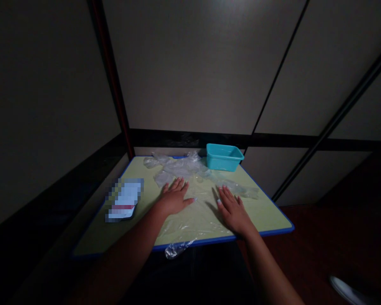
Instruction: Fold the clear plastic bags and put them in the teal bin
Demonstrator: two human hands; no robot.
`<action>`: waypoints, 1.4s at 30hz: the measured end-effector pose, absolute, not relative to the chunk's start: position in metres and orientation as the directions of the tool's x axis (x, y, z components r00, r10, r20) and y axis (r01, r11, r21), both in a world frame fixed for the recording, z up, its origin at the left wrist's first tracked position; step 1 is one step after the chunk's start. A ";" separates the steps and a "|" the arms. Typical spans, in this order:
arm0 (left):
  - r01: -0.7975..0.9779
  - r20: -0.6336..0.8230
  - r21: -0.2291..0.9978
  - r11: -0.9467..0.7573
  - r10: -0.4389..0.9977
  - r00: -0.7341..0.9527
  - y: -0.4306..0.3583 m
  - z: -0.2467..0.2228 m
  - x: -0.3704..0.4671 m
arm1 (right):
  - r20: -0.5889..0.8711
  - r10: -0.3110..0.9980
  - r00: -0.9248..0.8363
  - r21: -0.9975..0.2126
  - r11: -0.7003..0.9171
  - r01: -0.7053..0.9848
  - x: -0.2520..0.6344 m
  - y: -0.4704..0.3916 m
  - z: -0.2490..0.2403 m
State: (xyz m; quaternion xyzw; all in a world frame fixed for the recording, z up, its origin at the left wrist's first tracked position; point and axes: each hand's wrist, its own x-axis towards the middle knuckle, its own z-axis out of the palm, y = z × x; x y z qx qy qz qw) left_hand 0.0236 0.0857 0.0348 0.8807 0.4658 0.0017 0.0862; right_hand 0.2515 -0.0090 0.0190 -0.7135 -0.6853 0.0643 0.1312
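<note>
A thin clear plastic bag (190,220) lies spread over the middle of the small table, its crumpled end hanging over the front edge. My left hand (174,200) rests palm down with fingers stretched out on the left part of this plastic. On the right side my right hand (233,212) is open too, fingers extended, over or on the plastic; whether it presses down I cannot tell. More crumpled clear plastic (182,167) sits beyond my hands toward the back edge. Neither hand grips anything.
A turquoise plastic basket (224,159) stands at the table's back right. At the left lies a phone-like device (125,199), blurred out. The yellow-green table (266,216) has a blue rim and stands against wall panels (190,76). A light-coloured shoe (346,290) shows at lower right.
</note>
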 end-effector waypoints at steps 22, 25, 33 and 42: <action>0.811 -0.101 0.158 -0.563 0.808 0.581 0.093 0.032 0.022 | 0.012 0.986 -0.163 -0.223 0.162 0.961 0.245 -0.012 0.028; 0.780 -0.052 0.176 -0.601 0.785 0.617 0.092 0.034 0.022 | 0.035 0.991 -0.132 -0.224 0.137 0.965 0.246 -0.013 0.027; 0.831 -0.110 0.167 -0.531 0.827 0.551 0.093 0.036 0.020 | 0.138 0.987 -0.079 -0.227 0.109 0.968 0.251 -0.013 0.020; 0.807 -0.152 0.172 -0.566 0.794 0.589 0.092 0.027 0.022 | -0.008 0.996 -0.090 -0.162 0.088 0.983 0.245 -0.009 0.024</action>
